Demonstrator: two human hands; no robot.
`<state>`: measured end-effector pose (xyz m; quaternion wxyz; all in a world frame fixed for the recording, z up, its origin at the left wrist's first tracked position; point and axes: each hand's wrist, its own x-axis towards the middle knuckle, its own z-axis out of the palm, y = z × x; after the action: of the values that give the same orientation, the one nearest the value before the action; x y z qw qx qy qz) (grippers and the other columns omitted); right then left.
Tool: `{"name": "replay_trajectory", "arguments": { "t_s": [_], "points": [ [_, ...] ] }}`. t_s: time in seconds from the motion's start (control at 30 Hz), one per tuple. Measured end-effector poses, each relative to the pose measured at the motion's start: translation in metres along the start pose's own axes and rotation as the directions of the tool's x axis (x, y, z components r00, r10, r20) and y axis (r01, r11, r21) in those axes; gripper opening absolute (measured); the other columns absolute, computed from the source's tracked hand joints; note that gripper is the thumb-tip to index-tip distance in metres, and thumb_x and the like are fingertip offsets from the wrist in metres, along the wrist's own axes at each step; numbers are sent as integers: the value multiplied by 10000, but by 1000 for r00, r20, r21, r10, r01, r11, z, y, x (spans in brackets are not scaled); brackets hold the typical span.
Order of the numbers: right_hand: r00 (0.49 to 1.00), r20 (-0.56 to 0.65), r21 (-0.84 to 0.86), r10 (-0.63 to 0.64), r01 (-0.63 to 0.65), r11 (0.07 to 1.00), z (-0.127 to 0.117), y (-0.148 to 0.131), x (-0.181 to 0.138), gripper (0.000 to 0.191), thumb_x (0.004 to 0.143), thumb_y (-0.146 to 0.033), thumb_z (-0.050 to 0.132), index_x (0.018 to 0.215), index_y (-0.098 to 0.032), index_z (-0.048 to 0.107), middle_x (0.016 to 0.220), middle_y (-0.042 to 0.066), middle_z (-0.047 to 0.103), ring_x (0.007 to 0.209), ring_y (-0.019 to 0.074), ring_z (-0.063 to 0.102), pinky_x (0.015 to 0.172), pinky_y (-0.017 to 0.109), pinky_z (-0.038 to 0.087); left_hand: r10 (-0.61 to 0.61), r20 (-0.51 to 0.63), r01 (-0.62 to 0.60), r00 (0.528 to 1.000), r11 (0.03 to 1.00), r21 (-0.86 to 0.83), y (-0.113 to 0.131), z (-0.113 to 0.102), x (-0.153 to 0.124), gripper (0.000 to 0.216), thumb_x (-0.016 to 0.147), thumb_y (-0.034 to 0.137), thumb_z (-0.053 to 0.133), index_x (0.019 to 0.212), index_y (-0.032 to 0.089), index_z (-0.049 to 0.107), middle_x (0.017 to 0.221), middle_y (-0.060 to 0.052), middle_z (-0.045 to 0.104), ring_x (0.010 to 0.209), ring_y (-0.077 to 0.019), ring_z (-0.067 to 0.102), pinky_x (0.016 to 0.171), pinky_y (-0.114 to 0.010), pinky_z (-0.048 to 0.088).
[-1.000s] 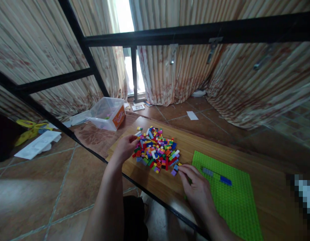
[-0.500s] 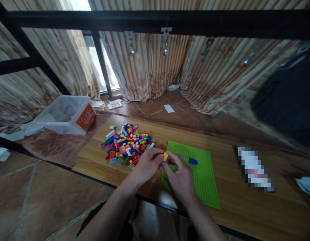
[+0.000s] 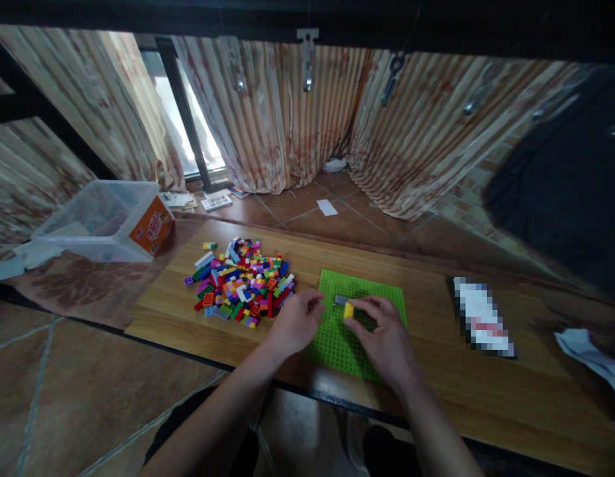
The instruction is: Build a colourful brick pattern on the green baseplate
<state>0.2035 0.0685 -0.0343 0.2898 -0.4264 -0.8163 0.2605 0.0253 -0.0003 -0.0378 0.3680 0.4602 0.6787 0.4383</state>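
A small yellow toy brick is pinched between the thumb and fingers of my right hand. It is over the green studded baseplate, just beside a grey brick on the plate. My left hand hovers by the plate's left edge, its fingers loosely curled and apart, and nothing shows in it. To its left lies a heap of mixed coloured bricks. My right hand covers the part of the plate where a blue brick sat.
The wooden table carries all this. Right of the plate lies a blurred-out white item, with crumpled white paper farther right. A clear plastic box with an orange label stands at the left. A dark bar crosses overhead.
My hands have moved apart. The right carried the yellow brick rightward over the baseplate, while the left let go of it and stayed near the plate's left edge. The camera view has shifted slightly.
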Motion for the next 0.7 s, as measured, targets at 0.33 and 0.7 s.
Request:
{"name": "replay_trajectory", "arguments": {
  "t_s": [0.33,0.7],
  "points": [
    [998,-12,-306,-63,57,950,20,-11,-2,286,787,-291,707,1072,-294,738,1285,108,541,1194,343,439,938,513,407,20,-41,-18,999,998,54,7,10,7,224,854,134,536,1032,145,672,1002,-86,737,939,-182,684,843,-281,527],
    [995,-77,-240,-69,49,969,8,-7,-4,208,825,-372,674,972,-248,754,1109,93,647,1056,285,528,898,437,403,43,-40,-39,998,994,103,15,12,4,249,845,82,531,1062,128,645,1005,-102,745,966,-195,700,878,-304,539]
  ]
}}
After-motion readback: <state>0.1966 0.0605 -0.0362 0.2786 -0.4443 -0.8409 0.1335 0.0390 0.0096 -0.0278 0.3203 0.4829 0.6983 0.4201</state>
